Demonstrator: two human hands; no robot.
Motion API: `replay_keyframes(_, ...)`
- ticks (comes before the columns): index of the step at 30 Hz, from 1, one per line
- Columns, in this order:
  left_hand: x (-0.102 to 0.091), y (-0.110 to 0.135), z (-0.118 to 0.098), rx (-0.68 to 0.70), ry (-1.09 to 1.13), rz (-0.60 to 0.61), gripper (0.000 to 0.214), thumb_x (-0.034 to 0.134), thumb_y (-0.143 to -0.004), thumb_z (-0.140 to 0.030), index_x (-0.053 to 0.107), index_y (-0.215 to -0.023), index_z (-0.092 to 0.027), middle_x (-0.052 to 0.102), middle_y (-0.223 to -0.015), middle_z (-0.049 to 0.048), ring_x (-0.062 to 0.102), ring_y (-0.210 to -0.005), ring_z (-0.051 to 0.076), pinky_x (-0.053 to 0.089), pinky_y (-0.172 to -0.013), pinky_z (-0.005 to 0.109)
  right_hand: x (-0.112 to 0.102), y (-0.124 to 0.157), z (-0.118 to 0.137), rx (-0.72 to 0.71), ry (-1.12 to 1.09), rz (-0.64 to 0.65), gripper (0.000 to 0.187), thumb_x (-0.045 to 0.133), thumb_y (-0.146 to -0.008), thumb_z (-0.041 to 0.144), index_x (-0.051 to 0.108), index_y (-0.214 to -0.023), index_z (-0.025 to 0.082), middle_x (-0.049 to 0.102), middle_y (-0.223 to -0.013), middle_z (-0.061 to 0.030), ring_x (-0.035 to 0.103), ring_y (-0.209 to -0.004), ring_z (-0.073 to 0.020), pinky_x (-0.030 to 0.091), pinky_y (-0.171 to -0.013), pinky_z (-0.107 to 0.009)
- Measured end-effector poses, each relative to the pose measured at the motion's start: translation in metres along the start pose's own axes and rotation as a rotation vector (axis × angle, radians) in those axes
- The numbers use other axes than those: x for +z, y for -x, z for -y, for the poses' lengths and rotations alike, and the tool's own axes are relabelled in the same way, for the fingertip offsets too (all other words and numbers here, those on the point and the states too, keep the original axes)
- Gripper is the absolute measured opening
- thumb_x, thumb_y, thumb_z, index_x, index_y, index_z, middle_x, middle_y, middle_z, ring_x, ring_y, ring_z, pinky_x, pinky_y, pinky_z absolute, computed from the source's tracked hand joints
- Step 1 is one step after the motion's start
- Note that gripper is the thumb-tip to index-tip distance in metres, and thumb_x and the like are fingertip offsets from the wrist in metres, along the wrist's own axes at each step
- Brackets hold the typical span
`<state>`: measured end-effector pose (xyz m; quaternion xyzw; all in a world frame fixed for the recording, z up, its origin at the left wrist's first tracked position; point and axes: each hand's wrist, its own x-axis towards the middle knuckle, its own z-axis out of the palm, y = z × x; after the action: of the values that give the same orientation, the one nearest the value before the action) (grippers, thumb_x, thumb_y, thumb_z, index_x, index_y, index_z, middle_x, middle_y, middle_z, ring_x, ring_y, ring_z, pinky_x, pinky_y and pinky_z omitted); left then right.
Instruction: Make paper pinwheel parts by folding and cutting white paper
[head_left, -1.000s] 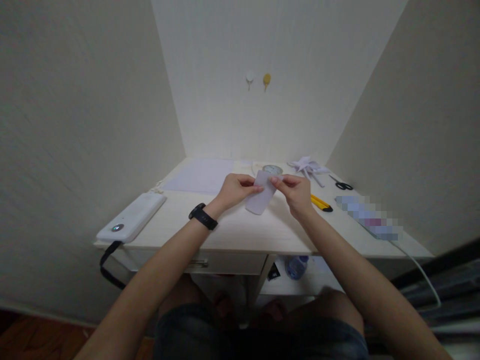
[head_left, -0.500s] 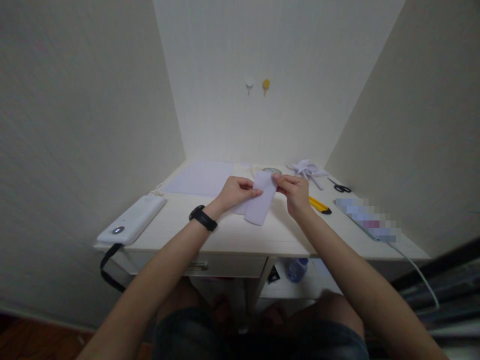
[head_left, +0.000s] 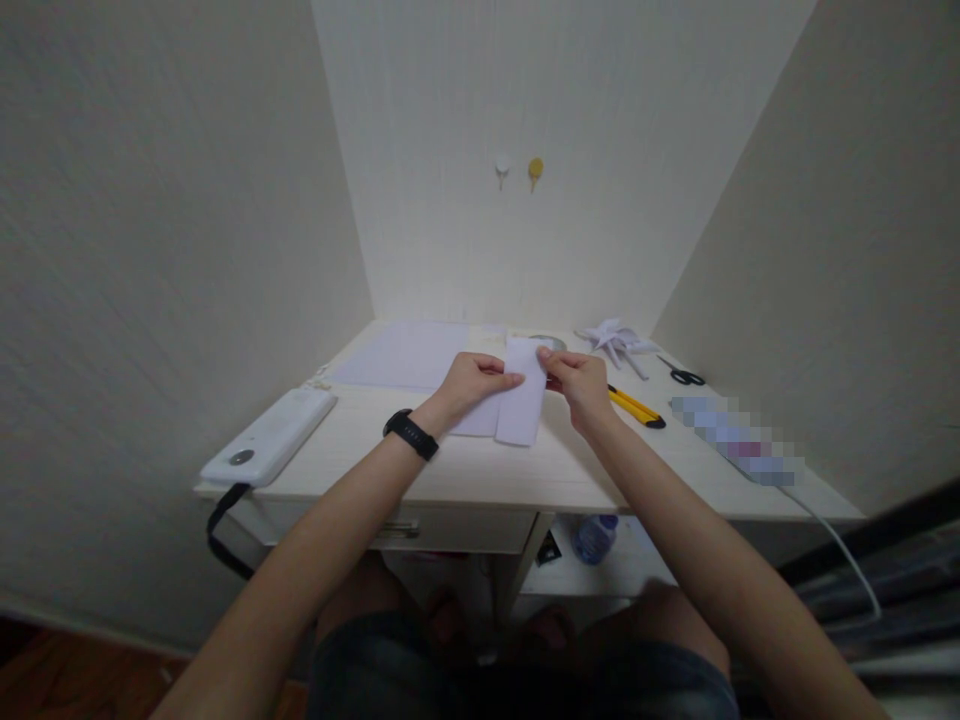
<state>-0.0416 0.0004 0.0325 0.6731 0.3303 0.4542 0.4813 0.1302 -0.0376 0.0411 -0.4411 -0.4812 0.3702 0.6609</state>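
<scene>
A narrow strip of white paper [head_left: 520,400] hangs over the pale desk [head_left: 480,460], held at its top by both hands. My left hand [head_left: 469,382], with a black watch on the wrist, pinches the strip's upper left edge. My right hand [head_left: 576,384] pinches the upper right corner. A second flap of the same paper [head_left: 478,420] shows to the left beneath the strip, below my left hand. Both hands are closed on the paper.
A white sheet [head_left: 405,355] lies at the back left. A white power bank [head_left: 266,437] with a black strap sits on the left edge. A yellow utility knife [head_left: 636,407], black scissors [head_left: 682,375], a folded paper shape [head_left: 615,338] and a tape roll [head_left: 547,342] lie at the right and back.
The paper strip has turned from slanted to nearly upright and opened out, with a second flap now showing at its left. Both hands shifted slightly left and away from me.
</scene>
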Motion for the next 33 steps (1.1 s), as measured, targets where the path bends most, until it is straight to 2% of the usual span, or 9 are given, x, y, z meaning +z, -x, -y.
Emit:
replay_keyframes(3, 0.002, 0.001, -0.001, -0.034, 0.051, 0.011, 0.033, 0.088, -0.057, -0.04, 0.069, -0.062, -0.014, 0.063, -0.063, 0.0013, 0.049, -0.054, 0.009, 0.035, -0.052, 0.024, 0.001, 0.0, -0.003, -0.031, -0.002, -0.018, 0.046, 0.084, -0.051, 0.061, 0.067, -0.058, 0.018, 0.062, -0.06, -0.0011, 0.057, -0.059, -0.0172, 0.056, -0.064, -0.038)
replay_keyframes(7, 0.003, 0.002, -0.002, -0.052, 0.081, -0.003, 0.03, 0.088, -0.057, -0.036, 0.068, -0.061, -0.013, 0.061, -0.06, -0.0001, 0.047, -0.052, 0.008, 0.034, -0.051, 0.024, 0.002, -0.002, -0.005, 0.03, -0.028, -0.014, 0.046, 0.085, -0.05, 0.06, 0.068, -0.06, 0.018, 0.063, -0.061, -0.0022, 0.058, -0.058, -0.0177, 0.057, -0.063, -0.038)
replay_keyframes(13, 0.002, 0.0, 0.002, -0.107, 0.128, 0.004, 0.031, 0.089, -0.055, -0.035, 0.069, -0.065, -0.013, 0.066, -0.066, 0.0021, 0.053, -0.055, 0.01, 0.037, -0.052, 0.024, 0.001, -0.004, -0.008, 0.049, -0.031, -0.011, 0.047, 0.086, -0.05, 0.06, 0.066, -0.059, 0.019, 0.065, -0.061, -0.0035, 0.061, -0.059, -0.0182, 0.057, -0.063, -0.036)
replay_keyframes(18, 0.002, -0.002, 0.006, -0.124, 0.11, -0.051, 0.032, 0.09, -0.053, -0.035, 0.066, -0.061, -0.015, 0.063, -0.061, 0.0001, 0.05, -0.051, 0.009, 0.036, -0.05, 0.024, -0.001, -0.002, -0.012, 0.132, 0.025, 0.055, 0.047, 0.088, -0.047, 0.058, 0.067, -0.058, 0.018, 0.067, -0.061, -0.0042, 0.063, -0.057, -0.0189, 0.057, -0.06, -0.036)
replay_keyframes(25, 0.002, -0.003, 0.008, -0.154, 0.127, -0.062, 0.033, 0.09, -0.051, -0.033, 0.063, -0.059, -0.016, 0.06, -0.059, -0.0011, 0.047, -0.049, 0.008, 0.033, -0.048, 0.025, -0.002, 0.0, -0.017, 0.172, 0.022, 0.051, 0.043, 0.088, -0.049, 0.054, 0.067, -0.058, 0.018, 0.071, -0.063, -0.0063, 0.066, -0.059, -0.0208, 0.057, -0.057, -0.035)
replay_keyframes(28, 0.002, -0.003, 0.009, -0.169, 0.132, -0.089, 0.036, 0.091, -0.049, -0.034, 0.062, -0.059, -0.016, 0.055, -0.055, -0.003, 0.043, -0.047, 0.008, 0.03, -0.047, 0.025, -0.002, 0.001, -0.021, 0.176, 0.031, 0.077, 0.044, 0.088, -0.05, 0.055, 0.067, -0.056, 0.017, 0.07, -0.062, -0.0068, 0.064, -0.056, -0.0191, 0.056, -0.055, -0.033)
replay_keyframes(33, 0.002, -0.006, 0.014, -0.167, 0.131, -0.075, 0.039, 0.091, -0.048, -0.038, 0.061, -0.06, -0.016, 0.057, -0.057, -0.001, 0.046, -0.049, 0.009, 0.031, -0.048, 0.026, -0.002, 0.002, -0.028, 0.181, -0.008, 0.081, 0.048, 0.087, -0.049, 0.057, 0.068, -0.06, 0.015, 0.07, -0.064, -0.0058, 0.064, -0.058, -0.0171, 0.055, -0.059, -0.031)
